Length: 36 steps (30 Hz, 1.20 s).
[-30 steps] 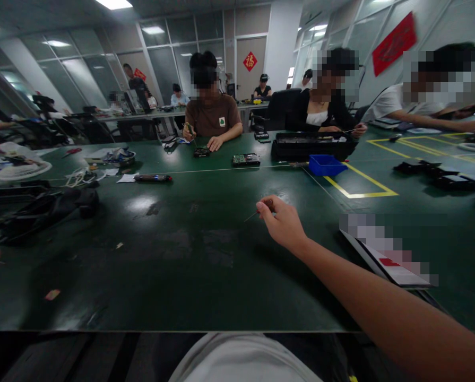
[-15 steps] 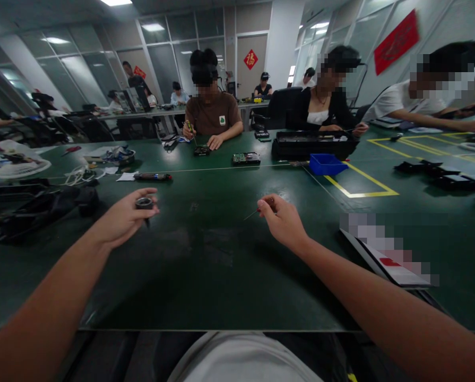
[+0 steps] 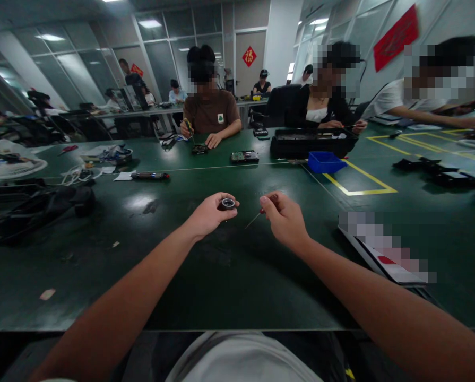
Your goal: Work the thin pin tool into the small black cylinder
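Observation:
My left hand [image 3: 213,215] is closed around a small dark round part with a pale ring on top [image 3: 228,203], held above the green table [image 3: 205,297]. Its exact kind I cannot make out. A short distance to the right, my right hand [image 3: 287,220] grips a screwdriver [image 3: 253,219] by its reddish handle. The thin shaft points down and left, toward the space below the left hand. Tool and round part are apart. Most of the handle is hidden by my fingers.
A blue bin [image 3: 326,162] and a long black housing [image 3: 312,144] stand ahead on the right. A hard drive [image 3: 244,156] lies in front of a co-worker [image 3: 211,114]. At left are black plastic parts [image 3: 42,209] and a dark pen-like tool [image 3: 150,175]. A booklet [image 3: 386,254] lies at right.
My left hand has carried the round part from the left to the middle, close to the right hand. The right hand with the screwdriver has hardly moved.

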### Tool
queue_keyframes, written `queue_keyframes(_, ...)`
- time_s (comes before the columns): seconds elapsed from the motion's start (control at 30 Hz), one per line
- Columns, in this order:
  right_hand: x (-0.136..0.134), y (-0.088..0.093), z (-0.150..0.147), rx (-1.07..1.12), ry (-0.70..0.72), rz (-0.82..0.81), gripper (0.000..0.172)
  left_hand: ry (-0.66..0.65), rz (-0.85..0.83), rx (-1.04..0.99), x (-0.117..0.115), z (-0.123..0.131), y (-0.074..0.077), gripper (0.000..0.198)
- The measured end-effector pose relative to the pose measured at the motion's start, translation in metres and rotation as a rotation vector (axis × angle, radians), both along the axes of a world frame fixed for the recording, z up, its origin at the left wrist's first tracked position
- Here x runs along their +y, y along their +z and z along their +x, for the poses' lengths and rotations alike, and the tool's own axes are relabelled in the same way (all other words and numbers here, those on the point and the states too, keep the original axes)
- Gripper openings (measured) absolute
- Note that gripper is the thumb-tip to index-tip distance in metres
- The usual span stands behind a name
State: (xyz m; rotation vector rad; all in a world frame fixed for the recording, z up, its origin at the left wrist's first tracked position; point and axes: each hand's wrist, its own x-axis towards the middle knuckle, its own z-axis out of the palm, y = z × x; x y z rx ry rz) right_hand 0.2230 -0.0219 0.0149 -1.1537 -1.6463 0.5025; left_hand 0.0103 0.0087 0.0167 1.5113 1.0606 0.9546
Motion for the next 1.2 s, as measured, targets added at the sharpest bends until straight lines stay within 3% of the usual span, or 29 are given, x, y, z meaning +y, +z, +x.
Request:
queue_keyframes(0.23, -0.005, -0.002, -0.001, 0.302, 0.095, 0.134, 0.020, 0.030, 0.169, 0.146, -0.009, 0.006, -0.025, 0.044)
queue_keyframes(0.57, -0.006, -0.006, -0.002, 0.042, 0.050, 0.148, 0.017, 0.003, 0.222, 0.162, -0.009, 0.001, -0.038, 0.041)
queue_keyframes(0.93, -0.002, -0.010, -0.005, 0.147, 0.020, 0.073, 0.020, -0.026, 0.213, 0.154, -0.009, -0.001, -0.039, 0.042)
queue_keyframes(1.2, -0.006, 0.002, -0.002, -0.025, -0.002, 0.057, 0.024, -0.024, 0.253, 0.239, -0.011, -0.003, -0.038, 0.044)
